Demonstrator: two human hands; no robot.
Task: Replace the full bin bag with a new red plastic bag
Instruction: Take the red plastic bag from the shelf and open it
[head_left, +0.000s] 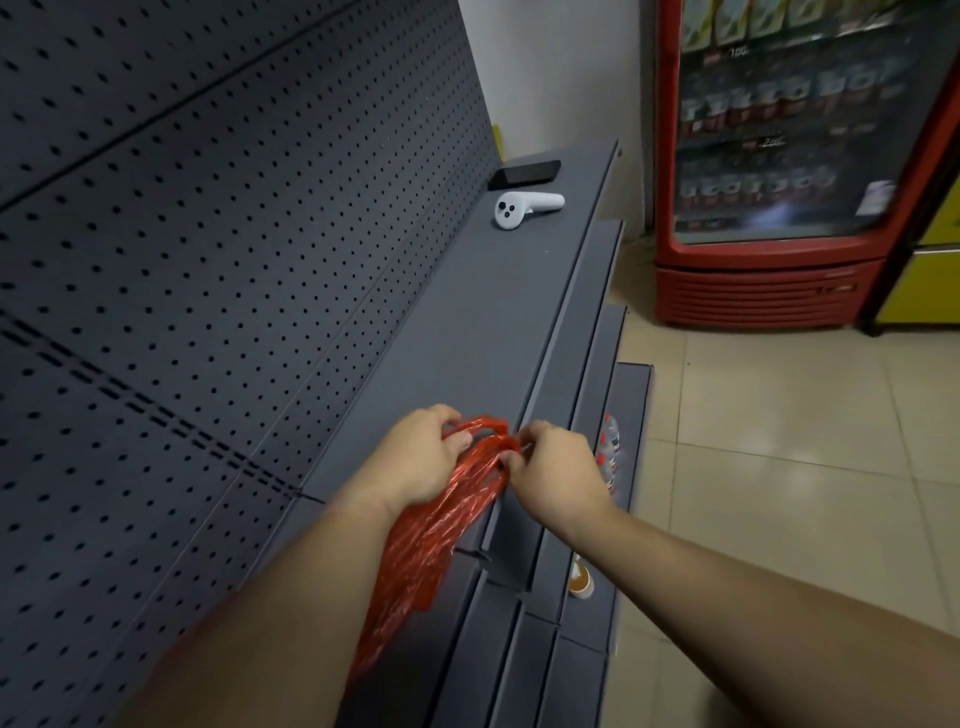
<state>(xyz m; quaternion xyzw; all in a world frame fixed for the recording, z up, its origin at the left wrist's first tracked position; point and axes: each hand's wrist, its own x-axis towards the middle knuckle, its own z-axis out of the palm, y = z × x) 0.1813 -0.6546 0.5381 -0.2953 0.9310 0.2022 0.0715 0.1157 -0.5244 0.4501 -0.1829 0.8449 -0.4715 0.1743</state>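
A crumpled red plastic bag (431, 535) hangs in front of me over the edge of a grey shelf (467, 322). My left hand (421, 457) pinches the bag's top from the left. My right hand (550, 467) pinches the same top from the right. Both hands are close together, fingers closed on the red plastic. The bag's lower part trails down under my left forearm. No bin or full bin bag is in view.
A white controller (524, 205) and a black phone (524, 174) lie further along the shelf. A grey pegboard wall (182, 234) rises on the left. A red drinks fridge (779, 156) stands at the right on a tiled floor (779, 441). Bottles (608, 452) sit on lower shelves.
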